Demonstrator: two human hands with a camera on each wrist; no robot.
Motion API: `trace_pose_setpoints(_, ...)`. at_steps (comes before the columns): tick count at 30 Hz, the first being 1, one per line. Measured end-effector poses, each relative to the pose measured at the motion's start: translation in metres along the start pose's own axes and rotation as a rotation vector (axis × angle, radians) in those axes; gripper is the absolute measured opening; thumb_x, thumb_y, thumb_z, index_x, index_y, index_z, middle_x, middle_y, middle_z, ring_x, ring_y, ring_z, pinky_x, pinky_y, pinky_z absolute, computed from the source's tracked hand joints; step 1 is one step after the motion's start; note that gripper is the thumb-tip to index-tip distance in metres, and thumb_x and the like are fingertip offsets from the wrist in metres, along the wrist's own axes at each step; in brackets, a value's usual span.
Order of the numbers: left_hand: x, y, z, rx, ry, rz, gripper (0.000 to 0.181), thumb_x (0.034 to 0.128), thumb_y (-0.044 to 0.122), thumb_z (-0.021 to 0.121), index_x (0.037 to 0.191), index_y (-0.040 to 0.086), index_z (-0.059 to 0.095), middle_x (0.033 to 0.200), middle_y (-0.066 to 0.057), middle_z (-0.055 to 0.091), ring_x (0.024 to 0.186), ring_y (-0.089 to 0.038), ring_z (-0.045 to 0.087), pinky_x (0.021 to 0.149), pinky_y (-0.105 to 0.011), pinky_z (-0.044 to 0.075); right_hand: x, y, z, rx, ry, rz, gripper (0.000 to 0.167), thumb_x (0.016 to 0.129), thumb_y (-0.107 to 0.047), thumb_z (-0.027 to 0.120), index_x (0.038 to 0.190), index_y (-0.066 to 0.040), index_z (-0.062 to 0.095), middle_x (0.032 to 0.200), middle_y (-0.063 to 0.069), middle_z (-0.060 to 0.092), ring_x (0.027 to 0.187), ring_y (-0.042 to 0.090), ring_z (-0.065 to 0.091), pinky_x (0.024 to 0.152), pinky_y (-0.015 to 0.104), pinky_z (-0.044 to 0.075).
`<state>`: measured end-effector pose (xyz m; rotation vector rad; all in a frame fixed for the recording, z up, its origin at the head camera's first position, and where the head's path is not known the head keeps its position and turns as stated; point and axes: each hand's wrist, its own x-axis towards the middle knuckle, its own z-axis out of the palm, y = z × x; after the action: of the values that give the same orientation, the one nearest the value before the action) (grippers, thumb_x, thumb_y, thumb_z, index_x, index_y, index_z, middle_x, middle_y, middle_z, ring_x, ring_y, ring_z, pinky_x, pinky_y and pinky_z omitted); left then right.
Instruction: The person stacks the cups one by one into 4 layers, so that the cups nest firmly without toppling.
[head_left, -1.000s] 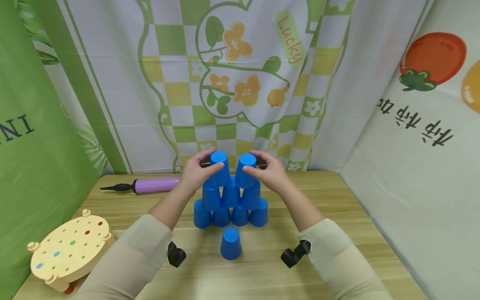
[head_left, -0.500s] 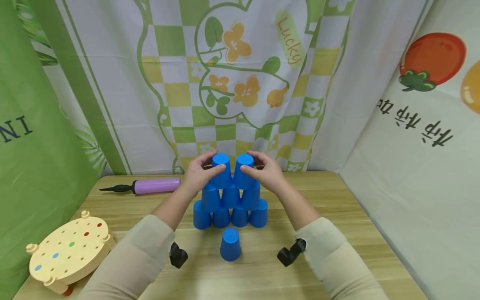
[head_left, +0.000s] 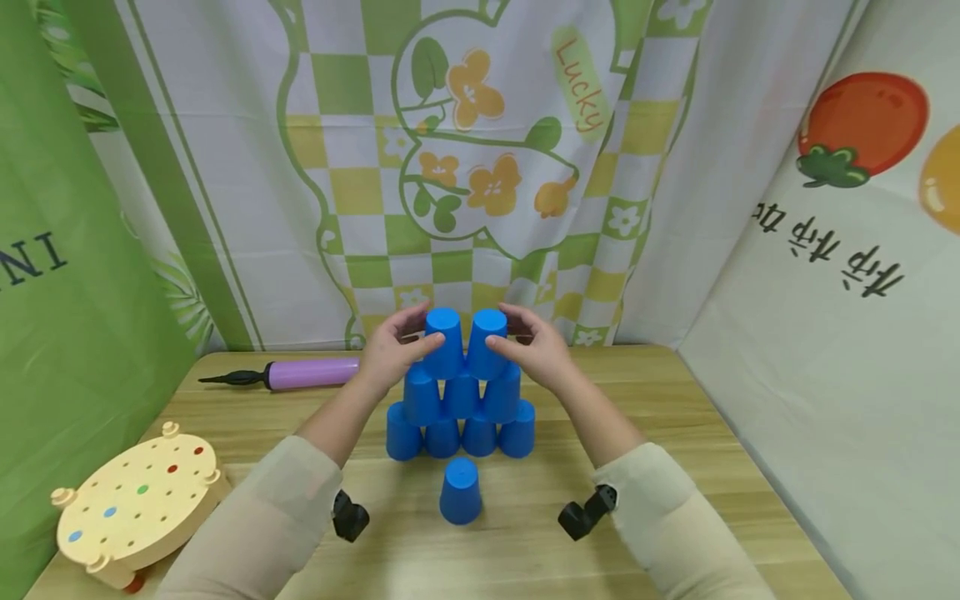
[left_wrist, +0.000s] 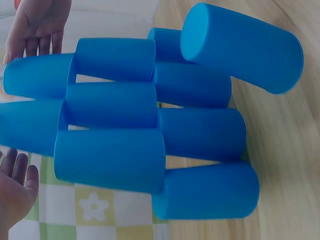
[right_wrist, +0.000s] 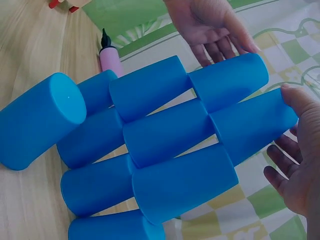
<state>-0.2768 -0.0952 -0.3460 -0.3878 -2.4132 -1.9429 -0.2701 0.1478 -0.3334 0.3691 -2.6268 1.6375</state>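
Note:
Blue upside-down cups stand as a stepped wall: several in the bottom row (head_left: pixel 405 431), three in the middle row (head_left: pixel 462 395), two on top. My left hand (head_left: pixel 393 348) holds the top-left cup (head_left: pixel 444 350), thumb on its front and fingers around its far side. Likewise my right hand (head_left: pixel 538 348) holds the top-right cup (head_left: pixel 487 350), thumb at its upper edge in the right wrist view. Both top cups rest on the middle row, close side by side. One single cup (head_left: pixel 461 493) stands upside down in front of the wall, apart from both hands.
A purple hand pump (head_left: pixel 311 372) with a black nozzle lies at the back left. A cream pegged board (head_left: pixel 142 496) on short legs sits at the left edge. Printed curtains (head_left: pixel 480 167) hang behind the wooden table (head_left: pixel 637 500).
The two top cups have come closer together and settled on the middle row, both hands moving slightly inward with them. Over the last half second little has moved.

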Motion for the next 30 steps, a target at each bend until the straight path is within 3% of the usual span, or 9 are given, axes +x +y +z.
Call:
trace_pose_setpoints(6,-0.007,-0.018,-0.017,-0.015,0.040,-0.009,0.061,0.0912,0.017,0.070,0.145,0.004,0.044,0.146,-0.019,0.049,0.135,-0.034,0.048,0.112,-0.047,0.041,-0.011,0.003,-0.006,0.011,0.036,-0.036,0.060,0.092,-0.028,0.069,0.145,-0.014,0.046,0.140,0.013,0.054,0.132,0.031,0.049,0.113,0.049,0.040)
trace_pose_setpoints(14,-0.029,-0.050,-0.032,0.031,0.058,-0.055,0.062,0.0911,0.015,0.070,0.145,0.002,0.043,0.146,-0.021,0.049,0.136,-0.035,0.047,0.112,-0.048,0.041,-0.038,0.010,-0.006,0.040,0.055,-0.096,0.059,0.090,-0.019,0.071,0.142,-0.006,0.047,0.141,0.017,0.054,0.131,0.034,0.050,0.112,0.049,0.041)
trace_pose_setpoints(22,-0.045,-0.093,-0.035,0.058,0.080,-0.092,0.059,0.0900,0.014,0.071,0.142,-0.002,0.047,0.145,-0.023,0.050,0.134,-0.037,0.049,0.111,-0.049,0.042,-0.065,0.026,0.010,0.076,0.030,-0.170,0.055,0.088,-0.010,0.072,0.138,0.000,0.051,0.134,0.021,0.057,0.124,0.036,0.054,0.107,0.053,0.044)
trace_pose_setpoints(28,-0.053,-0.112,-0.033,0.071,0.056,-0.164,0.060,0.0905,0.017,0.070,0.143,-0.001,0.046,0.147,-0.021,0.048,0.136,-0.038,0.045,0.113,-0.050,0.039,-0.084,0.037,0.026,0.071,-0.031,-0.178,0.055,0.089,-0.012,0.072,0.138,0.001,0.051,0.135,0.024,0.056,0.124,0.037,0.054,0.106,0.056,0.044)
trace_pose_setpoints(30,-0.053,-0.117,-0.033,0.067,0.044,-0.162,0.060,0.0905,0.015,0.070,0.142,-0.003,0.046,0.147,-0.023,0.047,0.136,-0.039,0.045,0.113,-0.051,0.039,-0.089,0.041,0.032,0.069,-0.056,-0.170,0.055,0.089,-0.014,0.072,0.138,0.000,0.051,0.136,0.024,0.055,0.125,0.036,0.053,0.106,0.056,0.044)
